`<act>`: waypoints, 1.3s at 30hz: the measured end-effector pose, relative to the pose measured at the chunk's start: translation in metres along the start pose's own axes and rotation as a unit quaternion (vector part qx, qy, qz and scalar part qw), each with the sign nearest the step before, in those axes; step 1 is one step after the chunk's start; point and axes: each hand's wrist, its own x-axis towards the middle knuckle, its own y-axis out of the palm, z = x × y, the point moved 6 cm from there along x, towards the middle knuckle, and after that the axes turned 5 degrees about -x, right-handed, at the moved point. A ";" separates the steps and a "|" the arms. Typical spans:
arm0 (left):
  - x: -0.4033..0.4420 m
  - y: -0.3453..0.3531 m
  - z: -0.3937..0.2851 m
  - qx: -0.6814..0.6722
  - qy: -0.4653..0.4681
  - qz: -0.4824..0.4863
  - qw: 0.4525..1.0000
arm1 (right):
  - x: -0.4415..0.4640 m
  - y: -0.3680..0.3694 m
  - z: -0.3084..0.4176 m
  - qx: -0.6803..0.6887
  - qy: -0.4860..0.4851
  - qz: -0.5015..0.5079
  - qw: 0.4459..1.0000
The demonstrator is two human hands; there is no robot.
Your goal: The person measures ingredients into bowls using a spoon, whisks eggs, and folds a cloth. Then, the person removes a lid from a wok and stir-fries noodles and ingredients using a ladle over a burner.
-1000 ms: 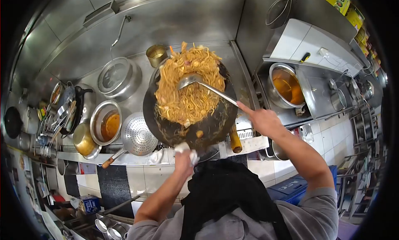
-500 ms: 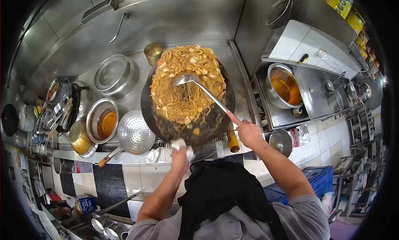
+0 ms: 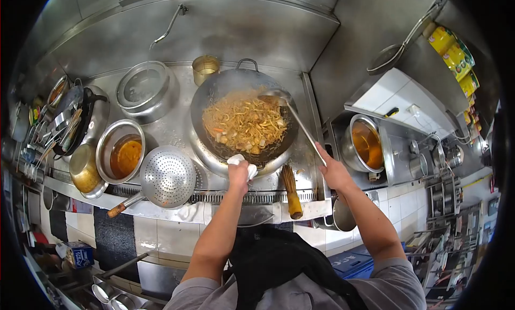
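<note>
A dark wok (image 3: 222, 87) sits on the burner, with noodles and pieces of vegetable (image 3: 244, 122) in its lower middle and some steam above. My left hand (image 3: 238, 178) is closed on a folded white cloth (image 3: 235, 160) at the wok's near rim; any handle under the cloth is hidden. My right hand (image 3: 333, 170) grips the long handle of a metal ladle (image 3: 306, 128). The ladle's bowl rests over the right side of the wok, near its rim, beside the noodles.
Left of the wok lie a perforated strainer (image 3: 167, 176), a pot of brown-orange liquid (image 3: 103, 159) and a lidded pot (image 3: 142, 87). A bamboo brush (image 3: 291, 194) stands near the front edge. Behind is a tin (image 3: 205, 68); at right, another pot of orange liquid (image 3: 354, 149).
The noodles, tossed high and spread out before, are now down in the wok. The wok has moved away from me and settled on the burner. The ladle has swung right; my left hand moved forward.
</note>
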 end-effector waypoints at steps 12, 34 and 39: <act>0.000 -0.008 -0.001 0.085 -0.007 0.023 0.996 | -0.004 0.039 0.135 0.919 0.074 0.334 0.195; 0.003 -0.015 -0.011 0.052 -0.025 0.036 0.998 | 0.056 0.010 0.025 0.267 -0.132 -0.104 0.949; 0.016 -0.013 0.008 -0.044 -0.079 0.029 0.996 | 0.005 0.088 0.114 0.522 0.055 0.070 0.848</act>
